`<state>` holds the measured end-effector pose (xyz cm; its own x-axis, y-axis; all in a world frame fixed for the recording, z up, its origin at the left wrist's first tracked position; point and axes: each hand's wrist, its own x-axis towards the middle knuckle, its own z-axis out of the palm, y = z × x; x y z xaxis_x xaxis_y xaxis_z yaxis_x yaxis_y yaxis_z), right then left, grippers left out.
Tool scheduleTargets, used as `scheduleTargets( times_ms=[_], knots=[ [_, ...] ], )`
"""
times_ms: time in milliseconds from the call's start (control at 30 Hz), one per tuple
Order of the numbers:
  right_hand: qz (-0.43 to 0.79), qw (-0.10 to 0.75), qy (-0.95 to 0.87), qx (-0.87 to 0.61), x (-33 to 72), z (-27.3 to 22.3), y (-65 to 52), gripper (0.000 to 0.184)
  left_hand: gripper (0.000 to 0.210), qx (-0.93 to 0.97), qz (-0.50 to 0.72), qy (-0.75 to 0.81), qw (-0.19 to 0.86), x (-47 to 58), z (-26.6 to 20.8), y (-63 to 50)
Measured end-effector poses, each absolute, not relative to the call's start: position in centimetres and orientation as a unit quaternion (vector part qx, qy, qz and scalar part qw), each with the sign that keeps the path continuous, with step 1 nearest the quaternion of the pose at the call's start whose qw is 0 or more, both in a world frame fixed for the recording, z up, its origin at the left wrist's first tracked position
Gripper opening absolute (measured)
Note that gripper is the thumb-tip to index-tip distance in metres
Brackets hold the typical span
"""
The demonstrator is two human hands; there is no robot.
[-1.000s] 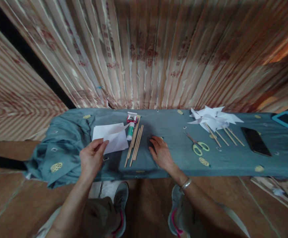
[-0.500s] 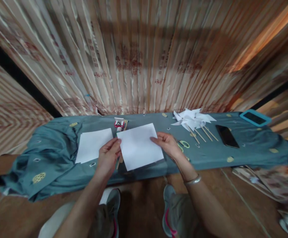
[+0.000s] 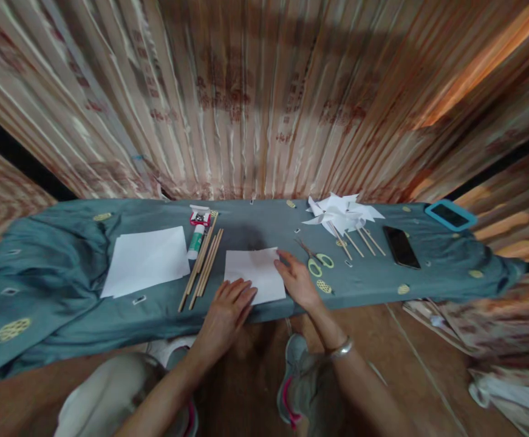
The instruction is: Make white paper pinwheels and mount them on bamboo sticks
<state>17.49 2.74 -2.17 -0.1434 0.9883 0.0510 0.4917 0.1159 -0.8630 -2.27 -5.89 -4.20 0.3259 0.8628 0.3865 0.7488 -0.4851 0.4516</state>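
Note:
A white sheet of paper (image 3: 255,270) lies on the cloth-covered table (image 3: 264,237) in front of me. My left hand (image 3: 230,306) rests on its lower left part, fingers stretched out flat. At the sheet's right edge is my right hand (image 3: 298,280), its fingers and thumb apart and touching the paper near the upper right corner. Left of the sheet are several wooden sticks (image 3: 207,264), a glue stick (image 3: 195,241) and a small red box (image 3: 199,215) of small items. Scissors (image 3: 316,261) with pale green handles lie just right of my right hand.
A stack of white paper (image 3: 148,261) lies at the left. Several paper pinwheels (image 3: 344,212) on sticks are piled at the right, near a black phone (image 3: 401,247) and a blue-framed device (image 3: 450,215). A curtain (image 3: 255,109) hangs behind the table.
The sheet has gone from being held up between both hands to lying on the table. My left hand has released its edge and flattened on it. The view has shifted, uncovering the sticks and scissors.

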Motion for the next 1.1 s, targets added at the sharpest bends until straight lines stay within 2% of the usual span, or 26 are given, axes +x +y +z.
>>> scheduleTargets(
  times_ms=[100, 167, 233, 267, 367, 467, 600, 800, 933, 1100],
  knots=[
    [0.225, 0.303, -0.736, -0.562, 18.8, -1.4, 2.3, 0.038, 0.029, 0.805, 0.334, 0.475, 0.123, -3.2, -4.5, -5.6],
    [0.184, 0.271, -0.786, -0.525, 19.5, -1.2, 2.2, 0.047, 0.03, 0.788, 0.353, 0.48, 0.154, -3.9, -4.3, -5.9],
    [0.203, 0.234, -0.829, -0.465, 19.7, -1.5, 2.1, 0.054, 0.029, 0.768, 0.363, 0.495, 0.182, -4.5, -4.0, -6.3],
    [0.227, 0.222, -0.843, -0.435, 19.6, -1.7, 2.1, 0.051, 0.029, 0.761, 0.364, 0.502, 0.192, -4.7, -3.8, -6.6],
    [0.309, 0.222, -0.842, -0.381, 18.9, -2.1, 2.2, 0.031, 0.028, 0.748, 0.37, 0.511, 0.205, -5.0, -3.5, -7.2],
    [0.371, 0.225, -0.811, -0.393, 18.0, -1.9, 2.4, 0.021, 0.026, 0.736, 0.379, 0.524, 0.198, -5.0, -3.8, -7.7],
    [0.42, 0.196, -0.769, -0.44, 17.1, -1.2, 2.8, 0.025, 0.031, 0.713, 0.383, 0.56, 0.177, -5.0, -4.6, -8.1],
    [0.367, 0.223, -0.751, -0.502, 16.2, -1.5, 3.0, 0.038, 0.052, 0.706, 0.4, 0.569, 0.131, -5.4, -5.0, -8.4],
    [0.324, 0.24, -0.761, -0.508, 15.7, -2.0, 2.7, 0.05, 0.045, 0.733, 0.394, 0.544, 0.102, -5.8, -4.9, -8.3],
    [0.236, 0.261, -0.829, -0.434, 15.6, -2.7, 2.4, 0.038, 0.036, 0.743, 0.392, 0.536, 0.084, -6.1, -5.1, -8.2]
  ],
)
